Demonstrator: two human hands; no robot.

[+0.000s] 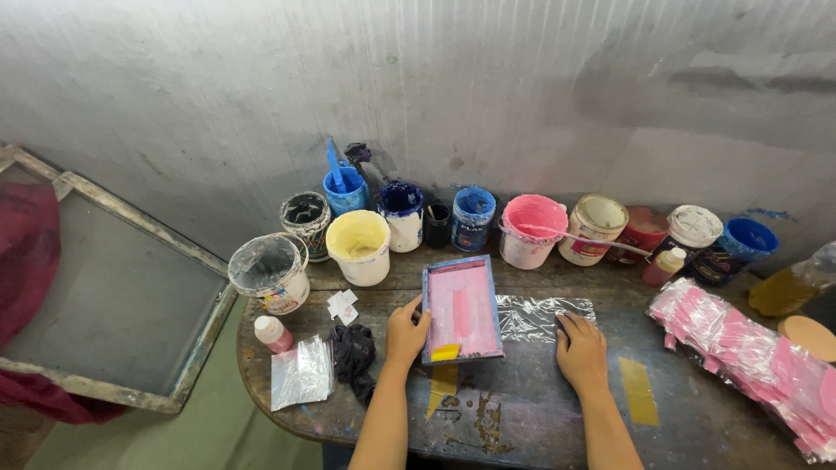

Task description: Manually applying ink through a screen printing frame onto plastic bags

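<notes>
My left hand (406,332) grips the frame's (461,309) left edge, its long axis pointing away; my right hand (581,351) presses flat, ungripping, on the film (531,318) beside it.

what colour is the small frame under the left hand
Pink mesh with a blue border, seen in the head view.

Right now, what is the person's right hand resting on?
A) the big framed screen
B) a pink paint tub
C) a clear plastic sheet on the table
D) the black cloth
C: the right hand lies flat on the clear plastic sheet spread on the table, while the left hand holds the edge of the small pink screen frame.
</notes>
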